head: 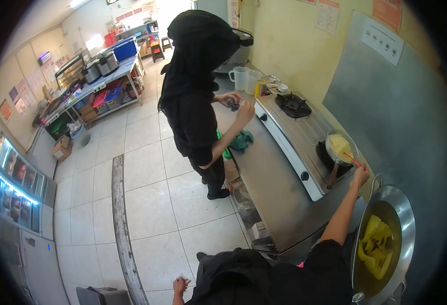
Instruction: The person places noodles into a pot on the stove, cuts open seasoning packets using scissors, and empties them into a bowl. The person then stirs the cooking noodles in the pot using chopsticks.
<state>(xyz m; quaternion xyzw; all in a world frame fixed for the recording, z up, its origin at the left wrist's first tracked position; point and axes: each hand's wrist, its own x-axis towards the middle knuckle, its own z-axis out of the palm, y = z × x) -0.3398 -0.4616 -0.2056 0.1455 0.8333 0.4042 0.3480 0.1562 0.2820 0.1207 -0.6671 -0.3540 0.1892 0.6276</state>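
Observation:
My right hand (360, 174) grips a thin red utensil (350, 157) whose end rests in a saucepan (351, 143). Pale yellow food (339, 145) fills the pan, which stands on the near burner of a two-burner gas stove (303, 133). Its brown handle (333, 175) points toward the stove's front edge. Low at my left side, my left hand (180, 284) hangs over the floor with fingers bent; whether it holds something small is unclear. Beside my right arm, a large metal wok (407, 228) contains yellowish liquid and a yellow mass with dark patches (376, 246).
A co-worker in black (193, 84) stands at the steel counter (261, 183), handling a small dark object (233, 105). A green cloth (241, 140), plastic jugs (240, 78) and a can (260, 88) sit there. A grey bin (103, 296) stands on the floor.

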